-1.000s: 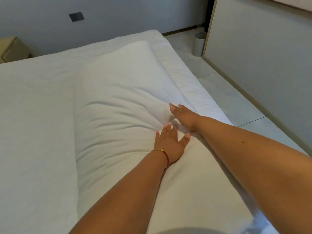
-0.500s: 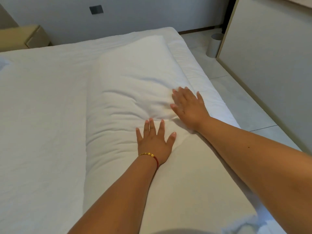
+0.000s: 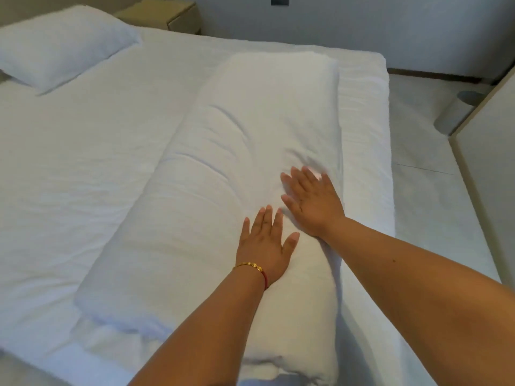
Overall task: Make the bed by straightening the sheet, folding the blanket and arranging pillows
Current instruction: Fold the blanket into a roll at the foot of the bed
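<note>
Smoothing step, head view: long white folded fabric blanket lies lengthwise along the right side of the white-sheeted bed.
Left hand: flat on blanket, fingers straight, slightly apart.
Right hand: flat, fingers spread, gripping nothing.
Technique: press outward evenly, palms flat, chasing creases toward the edges.
Pillow: plump white pillow, far left corner.

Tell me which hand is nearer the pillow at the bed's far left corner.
Left. The left hand presses the folded blanket on the pillow's side; the right hand lies farther right.

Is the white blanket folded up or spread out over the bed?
Folded: the blanket lies as a thick, narrow bundle along the sheet.
</note>
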